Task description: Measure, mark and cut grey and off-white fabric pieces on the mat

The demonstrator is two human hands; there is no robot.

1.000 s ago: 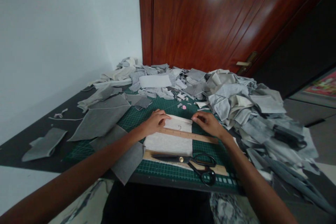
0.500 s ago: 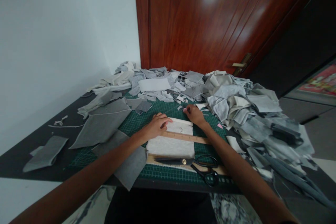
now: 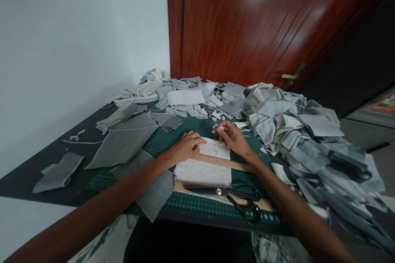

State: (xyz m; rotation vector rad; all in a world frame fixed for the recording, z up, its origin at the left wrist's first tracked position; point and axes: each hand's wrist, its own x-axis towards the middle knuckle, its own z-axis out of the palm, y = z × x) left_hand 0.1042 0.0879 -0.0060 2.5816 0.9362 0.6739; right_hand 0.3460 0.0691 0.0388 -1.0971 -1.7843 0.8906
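Note:
My left hand (image 3: 185,148) rests on the left edge of a white cloth piece (image 3: 202,172), its fingers stretched out and the thumb apart. Just below those fingers a wooden ruler (image 3: 216,161) lies across the cloth. Over the cloth's upper right corner, my right hand (image 3: 234,139) pinches a small pink piece of tailor's chalk (image 3: 220,130). Black-handled scissors (image 3: 219,191) lie nearer to me, on a second wooden strip (image 3: 180,185), blades pointing left. All of this is on a green cutting mat (image 3: 191,125).
Heaps of grey and white fabric scraps (image 3: 271,111) line the back and right. Grey cloth panels (image 3: 123,139) lie at the left, one under my left forearm. Another pink piece (image 3: 263,150) lies right of my right wrist. A white rectangle (image 3: 186,97) rests on the back scraps.
My right hand has lifted and drawn back slightly toward the cloth's corner, with the pink chalk now showing more clearly. My left hand stays on the cloth. The view has shifted slightly.

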